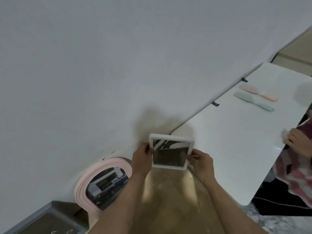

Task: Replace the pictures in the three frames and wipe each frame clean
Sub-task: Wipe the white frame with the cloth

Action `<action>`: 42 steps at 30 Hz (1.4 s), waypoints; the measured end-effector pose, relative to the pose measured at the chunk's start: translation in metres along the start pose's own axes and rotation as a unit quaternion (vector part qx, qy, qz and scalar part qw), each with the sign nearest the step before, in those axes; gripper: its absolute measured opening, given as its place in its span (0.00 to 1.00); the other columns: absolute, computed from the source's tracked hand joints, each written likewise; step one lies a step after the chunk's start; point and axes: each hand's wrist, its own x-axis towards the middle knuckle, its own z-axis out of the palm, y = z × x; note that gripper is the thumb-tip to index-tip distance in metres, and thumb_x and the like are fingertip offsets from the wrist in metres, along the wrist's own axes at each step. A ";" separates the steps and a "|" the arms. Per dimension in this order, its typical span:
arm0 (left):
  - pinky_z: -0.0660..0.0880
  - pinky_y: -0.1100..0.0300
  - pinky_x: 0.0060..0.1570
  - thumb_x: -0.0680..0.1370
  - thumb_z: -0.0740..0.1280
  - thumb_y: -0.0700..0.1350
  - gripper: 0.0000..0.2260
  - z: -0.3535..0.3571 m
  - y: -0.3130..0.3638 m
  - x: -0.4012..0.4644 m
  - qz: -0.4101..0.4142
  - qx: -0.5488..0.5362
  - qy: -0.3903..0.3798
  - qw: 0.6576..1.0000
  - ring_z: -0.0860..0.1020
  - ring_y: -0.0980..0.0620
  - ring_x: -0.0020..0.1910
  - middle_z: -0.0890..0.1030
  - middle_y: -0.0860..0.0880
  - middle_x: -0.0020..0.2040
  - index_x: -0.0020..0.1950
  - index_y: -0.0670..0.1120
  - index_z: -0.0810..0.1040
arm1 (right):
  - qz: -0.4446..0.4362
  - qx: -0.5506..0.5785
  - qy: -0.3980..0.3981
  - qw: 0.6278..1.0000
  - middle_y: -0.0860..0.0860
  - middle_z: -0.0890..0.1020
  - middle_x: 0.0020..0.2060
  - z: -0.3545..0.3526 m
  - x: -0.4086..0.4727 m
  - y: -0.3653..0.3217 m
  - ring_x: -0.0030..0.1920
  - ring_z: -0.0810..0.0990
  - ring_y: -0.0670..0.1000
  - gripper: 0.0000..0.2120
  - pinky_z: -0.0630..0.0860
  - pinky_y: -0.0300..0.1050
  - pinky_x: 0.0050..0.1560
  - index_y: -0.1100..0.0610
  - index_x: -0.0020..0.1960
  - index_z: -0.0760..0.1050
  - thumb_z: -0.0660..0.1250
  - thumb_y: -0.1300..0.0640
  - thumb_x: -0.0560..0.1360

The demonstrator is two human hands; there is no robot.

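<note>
A small white picture frame [170,152] with a dark black-and-white picture is held up in front of the white wall, near the left end of the white table [236,149]. My left hand [141,157] grips its left edge, thumb on the front. My right hand [201,162] grips its right edge. A pink oval-framed mirror or frame [87,181] leans against the wall on the floor at lower left. A grey rectangular frame [42,218] lies at the bottom left corner.
Two brushes, one pink [258,92] and one mint green [253,101], lie on the table's far part. Another person's hand [295,141] and striped cloth [297,179] are at the right edge. Brown floor [168,200] lies below my arms.
</note>
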 end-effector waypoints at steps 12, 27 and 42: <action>0.79 0.47 0.56 0.82 0.63 0.42 0.09 0.010 -0.022 -0.008 -0.041 -0.016 -0.017 0.999 0.82 0.49 0.52 0.84 0.50 0.54 0.59 0.47 0.80 | 0.023 -0.060 -0.080 0.995 0.46 0.85 0.45 0.003 0.010 0.015 0.44 0.82 0.45 0.09 0.72 0.28 0.44 0.52 0.53 0.84 0.70 0.56 0.74; 0.71 0.58 0.46 0.82 0.63 0.41 0.07 0.002 -0.021 -0.048 -0.061 0.021 0.024 0.998 0.77 0.51 0.47 0.78 0.52 0.48 0.59 0.45 0.77 | 0.040 -0.086 -0.114 0.989 0.47 0.82 0.50 0.007 -0.026 0.020 0.48 0.81 0.50 0.24 0.75 0.42 0.49 0.50 0.65 0.74 0.74 0.57 0.70; 0.78 0.54 0.50 0.80 0.63 0.41 0.08 -0.061 0.009 -0.199 0.087 -0.070 0.057 0.992 0.79 0.51 0.48 0.81 0.49 0.49 0.55 0.45 0.80 | -0.083 0.045 0.009 0.995 0.50 0.78 0.53 0.030 -0.193 -0.074 0.48 0.80 0.47 0.21 0.78 0.41 0.51 0.51 0.60 0.73 0.73 0.61 0.70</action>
